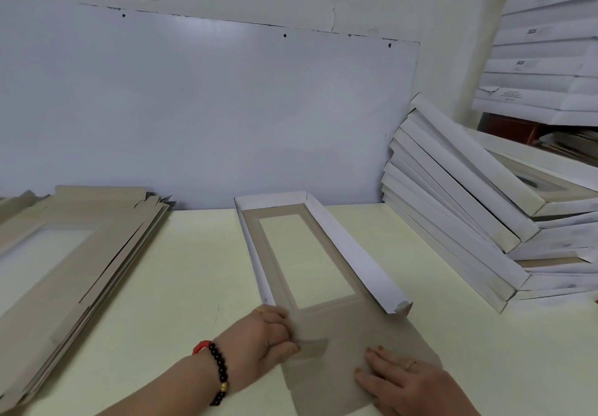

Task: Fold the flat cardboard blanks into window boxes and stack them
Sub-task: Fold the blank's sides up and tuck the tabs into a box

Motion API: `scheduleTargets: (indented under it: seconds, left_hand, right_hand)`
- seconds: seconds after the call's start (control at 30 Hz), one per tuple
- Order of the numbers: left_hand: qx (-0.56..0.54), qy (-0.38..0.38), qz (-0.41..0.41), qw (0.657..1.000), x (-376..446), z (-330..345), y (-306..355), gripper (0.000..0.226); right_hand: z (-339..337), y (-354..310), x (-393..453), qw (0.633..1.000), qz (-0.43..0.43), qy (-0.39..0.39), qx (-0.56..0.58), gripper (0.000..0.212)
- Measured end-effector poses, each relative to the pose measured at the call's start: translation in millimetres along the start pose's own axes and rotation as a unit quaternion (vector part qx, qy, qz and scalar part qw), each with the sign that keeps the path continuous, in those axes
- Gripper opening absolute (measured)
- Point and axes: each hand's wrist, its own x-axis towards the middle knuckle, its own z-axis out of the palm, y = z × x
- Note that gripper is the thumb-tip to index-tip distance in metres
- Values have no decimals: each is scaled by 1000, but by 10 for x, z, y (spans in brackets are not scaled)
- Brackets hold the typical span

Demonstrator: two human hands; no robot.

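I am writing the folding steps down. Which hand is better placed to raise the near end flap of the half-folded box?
The left hand, probably: it already pinches the near flap at its left corner, beside the box wall. The right hand lies flat on the flap, only pressing it.

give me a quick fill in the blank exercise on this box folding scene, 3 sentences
1. The pile of flat blanks lies on the person's ____ side.
2. The left hand pinches a small ____ at the near end of the half-folded box.
3. The right hand lies flat on the near panel, and its ring finger wears a ____.

Missing words: left; flap; ring
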Motion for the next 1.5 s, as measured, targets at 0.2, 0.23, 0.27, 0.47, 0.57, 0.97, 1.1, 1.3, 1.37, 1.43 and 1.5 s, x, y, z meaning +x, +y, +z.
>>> scheduleTargets:
  seconds: [0.2, 0.23, 0.27, 0.47, 0.57, 0.97, 1.1, 1.3, 1.37, 1.43, 1.5]
  left_hand:
    - [135, 29, 10, 990, -28, 76, 11, 46]
    - [154, 40, 16, 987, -40, 81, -5, 41]
    - [170, 46, 21, 984, -47, 74, -7, 36]
    - [180, 68, 15, 981, -97, 27, -16, 20]
    - [219, 99, -27, 970, -106, 33, -8, 19]
    - [134, -31, -117, 984, -11, 2, -133, 11]
    - [119, -101, -136, 978, 62, -176, -151, 14]
    - [136, -149, -100, 974, 14, -302, -122, 14]
    - [146, -157, -85, 973, -52, -304, -122, 30]
    - [162, -160, -63, 972, -112, -294, -123, 44]
    - [172, -147, -48, 973, -147, -271, -133, 53]
  right_hand:
    - [-99, -410, 331, 997, 13, -24, 71, 38]
    - [-162, -395, 396, 997, 39, -24, 65, 39]
    - [-184, -345, 352, 996, 53, -72, 4, 38]
    - [-407, 440, 253, 984, 124, -116, -55, 83]
    - [-403, 760, 300, 973, 92, -196, -75, 76]
    - [-112, 928, 440, 963, 56, -258, 58, 32]
    - [-155, 962, 482, 951, 57, -299, 48, 41]
    - [-134, 1006, 455, 948, -29, -315, -32, 38]
    - [-146, 1012, 416, 950, -31, -311, -27, 38]
    - [-178, 1018, 368, 949, -34, -314, -17, 46]
    - [-219, 1017, 329, 945, -49, -322, -18, 51]
